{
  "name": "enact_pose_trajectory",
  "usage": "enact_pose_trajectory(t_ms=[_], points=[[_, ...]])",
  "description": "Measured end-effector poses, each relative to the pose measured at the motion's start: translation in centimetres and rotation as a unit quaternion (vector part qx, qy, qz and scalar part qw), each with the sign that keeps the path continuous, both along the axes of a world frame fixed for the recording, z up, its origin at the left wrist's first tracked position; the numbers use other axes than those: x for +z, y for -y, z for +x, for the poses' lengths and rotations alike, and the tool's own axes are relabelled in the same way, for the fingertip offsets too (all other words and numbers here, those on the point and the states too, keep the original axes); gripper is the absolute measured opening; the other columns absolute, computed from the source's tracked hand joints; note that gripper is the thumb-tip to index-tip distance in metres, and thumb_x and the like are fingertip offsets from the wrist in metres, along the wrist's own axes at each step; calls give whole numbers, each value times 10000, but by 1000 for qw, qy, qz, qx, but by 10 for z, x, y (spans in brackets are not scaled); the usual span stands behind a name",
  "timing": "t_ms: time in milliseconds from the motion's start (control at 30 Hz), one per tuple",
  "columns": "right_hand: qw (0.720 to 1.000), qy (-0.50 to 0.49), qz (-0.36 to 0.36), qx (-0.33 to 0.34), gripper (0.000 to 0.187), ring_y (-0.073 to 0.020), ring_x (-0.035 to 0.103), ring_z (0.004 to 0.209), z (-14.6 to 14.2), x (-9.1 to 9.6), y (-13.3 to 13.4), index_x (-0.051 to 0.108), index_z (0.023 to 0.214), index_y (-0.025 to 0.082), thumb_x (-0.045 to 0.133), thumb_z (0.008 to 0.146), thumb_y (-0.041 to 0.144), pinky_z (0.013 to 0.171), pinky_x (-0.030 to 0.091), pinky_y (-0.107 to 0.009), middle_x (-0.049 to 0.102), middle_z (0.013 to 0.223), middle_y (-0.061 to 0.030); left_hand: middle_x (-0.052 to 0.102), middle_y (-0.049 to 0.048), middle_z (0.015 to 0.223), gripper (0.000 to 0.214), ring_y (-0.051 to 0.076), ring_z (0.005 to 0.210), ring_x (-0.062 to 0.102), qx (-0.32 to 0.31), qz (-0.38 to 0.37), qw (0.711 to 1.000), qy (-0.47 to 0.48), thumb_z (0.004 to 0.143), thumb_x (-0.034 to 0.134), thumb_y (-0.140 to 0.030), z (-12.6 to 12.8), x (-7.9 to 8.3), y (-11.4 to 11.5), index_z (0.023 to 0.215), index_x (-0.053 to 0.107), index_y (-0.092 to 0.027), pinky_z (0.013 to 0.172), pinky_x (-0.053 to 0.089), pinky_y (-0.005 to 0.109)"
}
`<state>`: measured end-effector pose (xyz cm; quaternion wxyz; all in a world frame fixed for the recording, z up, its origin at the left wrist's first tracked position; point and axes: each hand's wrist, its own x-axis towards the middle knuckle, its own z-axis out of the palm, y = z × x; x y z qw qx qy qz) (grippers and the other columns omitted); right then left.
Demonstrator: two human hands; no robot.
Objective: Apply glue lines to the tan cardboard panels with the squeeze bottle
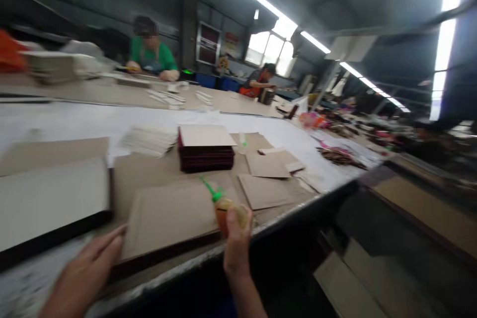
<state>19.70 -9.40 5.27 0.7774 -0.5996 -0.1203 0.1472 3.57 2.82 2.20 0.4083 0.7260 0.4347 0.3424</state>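
Grips the amber bottle (222, 216) in the right hand (237, 243), with its green nozzle (216, 195) slanted away and leftward; extends the left hand (87, 268), open, at the left edge of the near brown board (171, 213), closer to it; has that board lengthwise between both hands.

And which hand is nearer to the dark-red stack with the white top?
Right. The right hand holds a bottle on the stack's near side; the left hand is farther, by a tan board's left edge.
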Motion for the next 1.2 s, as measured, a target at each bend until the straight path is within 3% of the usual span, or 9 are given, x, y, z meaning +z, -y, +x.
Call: enact_pose_trajectory(t_ms=[67, 133, 233, 367, 533, 700, 900, 1200], points=[[1000, -25, -11, 3, 536, -202, 610, 789, 9, -6, -1, 488, 1075, 206, 681, 706, 543, 699, 492, -310, 623, 860, -2, 650, 95, 1096, 483, 256, 1071, 585, 69, -31, 997, -16, 813, 519, -585, -40, 9, 3, 1011, 657, -166, 984, 432, 472], [999, -45, -11, 4, 562, -202, 607, 789, 16, -12, -4, 502, 1054, 220, 722, 654, 548, 662, 487, -297, 621, 879, -2, 681, 86, 1062, 478, 264, 1074, 597, 107, -58, 993, -10, 746, 513, -549, -53, 16, 9, 965, 700, -167, 995, 442, 432], [998, -58, 17, -2, 582, -175, 592, 775, 21, -13, -5, 527, 1009, 232, 784, 581, 533, 631, 484, -258, 609, 888, 14, 687, 70, 1088, 489, 250, 1079, 605, 133, -88, 987, 27, 708, 473, -493, -44, 24, 13, 985, 711, -168, 984, 457, 377], [997, -64, 32, 2, 609, -162, 592, 733, 20, -3, -3, 531, 984, 234, 833, 522, 491, 591, 496, -246, 606, 862, 26, 709, 83, 1019, 439, 258, 1016, 631, 149, -139, 976, 73, 667, 498, -454, -35, 28, 12, 904, 718, -157, 956, 466, 387], [997, -50, 33, 44, 392, -190, 615, 782, 16, 3, -1, 535, 924, 225, 729, 678, 460, 643, 533, -328, 618, 881, 18, 704, 96, 1030, 476, 279, 1044, 610, 166, -210, 957, 109, 625, 547, -462, -40, 24, 15, 943, 690, -138, 965, 447, 405], [995, -77, 36, 54, 346, -190, 619, 817, 15, 2, 3, 551, 913, 230, 725, 693, 433, 697, 543, -357, 626, 883, 24, 675, 111, 1109, 651, 260, 1062, 601, 144, -278, 938, 151, 581, 617, -502, -46, 24, 23, 1096, 622, -103, 986, 432, 379], [993, -96, 22, 59, 386, -200, 634, 784, 16, 1, 2, 612, 894, 196, 755, 637, 445, 750, 545, -395, 642, 865, 0, 709, 86, 798, 523, 211, 761, 660, 80, -342, 917, 189, 557, 680, -472, -50, 29, 31, 927, 674, -102, 770, 515, 339], [980, -169, 52, 85, 285, -191, 646, 831, 23, -1, -2, 667, 845, 190, 736, 691, 420, 722, 575, -336, 684, 884, -17, 696, 93, 769, 439, 182, 694, 647, 57, -339, 914, 215, 572, 677, -460, -49, 30, 32, 837, 644, -112, 721, 505, 310]])
